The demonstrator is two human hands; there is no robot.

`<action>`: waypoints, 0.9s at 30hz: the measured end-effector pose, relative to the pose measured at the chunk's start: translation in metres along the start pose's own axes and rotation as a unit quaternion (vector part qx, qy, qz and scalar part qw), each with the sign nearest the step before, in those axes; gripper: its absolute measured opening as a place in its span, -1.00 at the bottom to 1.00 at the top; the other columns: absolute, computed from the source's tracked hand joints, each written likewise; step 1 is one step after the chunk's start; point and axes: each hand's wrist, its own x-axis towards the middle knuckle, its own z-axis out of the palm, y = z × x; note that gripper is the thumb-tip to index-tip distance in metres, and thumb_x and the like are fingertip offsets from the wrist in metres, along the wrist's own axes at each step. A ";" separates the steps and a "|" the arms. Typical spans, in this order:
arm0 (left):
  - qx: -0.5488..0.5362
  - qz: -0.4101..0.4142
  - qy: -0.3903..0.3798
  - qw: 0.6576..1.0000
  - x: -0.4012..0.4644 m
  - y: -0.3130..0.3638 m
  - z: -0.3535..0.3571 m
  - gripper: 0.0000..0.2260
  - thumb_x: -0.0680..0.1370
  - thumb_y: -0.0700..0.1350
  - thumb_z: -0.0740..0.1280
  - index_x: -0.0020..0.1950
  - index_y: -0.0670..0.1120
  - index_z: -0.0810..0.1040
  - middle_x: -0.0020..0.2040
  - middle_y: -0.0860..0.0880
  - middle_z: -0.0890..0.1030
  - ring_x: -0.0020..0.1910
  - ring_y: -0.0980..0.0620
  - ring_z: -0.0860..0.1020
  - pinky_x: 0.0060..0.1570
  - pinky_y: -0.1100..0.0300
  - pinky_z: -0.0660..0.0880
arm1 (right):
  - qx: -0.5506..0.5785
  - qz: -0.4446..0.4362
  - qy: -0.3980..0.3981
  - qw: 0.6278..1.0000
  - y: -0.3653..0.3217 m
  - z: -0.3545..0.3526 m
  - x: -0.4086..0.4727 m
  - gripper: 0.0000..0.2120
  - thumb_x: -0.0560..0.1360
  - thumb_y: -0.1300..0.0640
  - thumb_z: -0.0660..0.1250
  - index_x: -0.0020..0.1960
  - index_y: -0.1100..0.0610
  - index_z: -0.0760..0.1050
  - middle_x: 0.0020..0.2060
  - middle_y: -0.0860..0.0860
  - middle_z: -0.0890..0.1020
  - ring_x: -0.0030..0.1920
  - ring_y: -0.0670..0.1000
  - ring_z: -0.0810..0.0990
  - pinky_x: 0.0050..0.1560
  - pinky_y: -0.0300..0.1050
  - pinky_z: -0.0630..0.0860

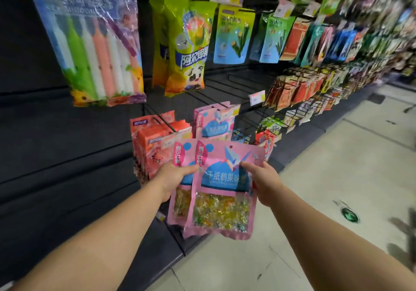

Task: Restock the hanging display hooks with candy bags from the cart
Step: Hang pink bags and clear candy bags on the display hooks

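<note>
I hold two pink candy bags in front of the lower display. My left hand (173, 176) grips the rear pink bag (180, 205) at its upper left. My right hand (263, 180) pinches the front pink bag (221, 209) at its right edge, thumb across the blue label. The front bag overlaps the rear one and shows a hang hole at its top. Just behind them, matching pink bags (215, 124) hang on a hook, with orange bags (157, 142) hanging to their left. The cart is out of view.
Green candy bags (186, 43) and a large bag of coloured sticks (94, 43) hang above. Black wire hooks (227, 88) jut out between them. More packed hooks (304, 88) run along the right. Pale floor tiles (337, 178) lie on the right.
</note>
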 end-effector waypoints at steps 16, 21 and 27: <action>-0.092 -0.107 0.130 0.981 0.108 -0.032 0.041 -0.22 0.02 0.32 0.63 0.13 -0.02 0.67 0.01 -0.04 0.74 0.03 -0.10 0.69 0.18 -0.14 0.56 | -0.106 0.064 -0.086 0.989 -0.035 -0.005 0.165 -0.85 0.53 0.19 0.41 -0.05 0.29 0.54 -0.29 0.16 0.71 -0.36 0.07 0.69 -0.37 -0.08 0.64; -0.101 -0.096 0.229 0.963 0.141 -0.028 0.072 -0.44 0.19 0.18 0.63 0.09 -0.07 0.69 -0.02 -0.05 0.74 0.00 -0.10 0.70 0.16 -0.14 0.58 | -0.115 0.080 -0.182 0.973 -0.058 -0.015 0.227 -0.79 0.61 0.20 0.29 -0.19 0.22 0.43 -0.67 -0.03 0.49 -0.71 -0.12 0.44 -0.69 -0.37 0.30; -0.122 -0.089 0.322 0.934 0.158 -0.017 0.104 -0.43 0.21 0.18 0.63 0.12 -0.06 0.68 0.03 -0.05 0.73 0.06 -0.11 0.68 0.20 -0.14 0.55 | -0.135 0.091 -0.285 0.945 -0.072 -0.022 0.284 -0.84 0.58 0.08 0.34 -0.02 0.19 0.54 -0.44 0.03 0.66 -0.55 -0.04 0.58 -0.57 -0.28 0.37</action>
